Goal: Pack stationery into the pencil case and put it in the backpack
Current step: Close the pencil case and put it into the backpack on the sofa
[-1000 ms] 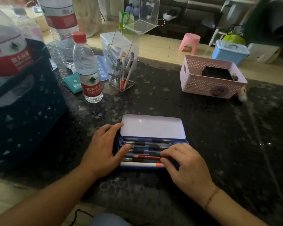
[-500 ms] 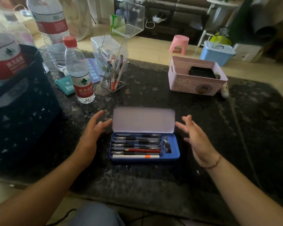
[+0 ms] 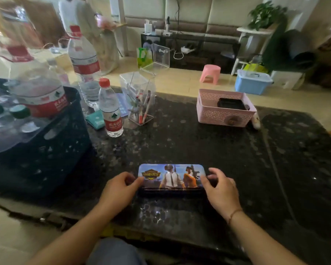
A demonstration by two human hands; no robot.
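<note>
The pencil case (image 3: 171, 176) lies shut on the dark stone table (image 3: 227, 161), near its front edge. Its lid shows a printed picture of game figures. My left hand (image 3: 119, 188) grips the case's left end, thumb on the lid. At the right end my right hand (image 3: 221, 190) touches the case, with the fingers curled over the edge. The pens inside are hidden under the lid. No backpack is in view.
A clear pen holder (image 3: 139, 104) with pens stands at the back, beside a small water bottle (image 3: 111, 109). A dark crate (image 3: 36, 142) of big bottles fills the left. A pink basket (image 3: 225, 109) sits at the back right.
The case stood open with pens showing; its lid has come down and it is now shut. Both hands moved from beside the case onto its ends.
</note>
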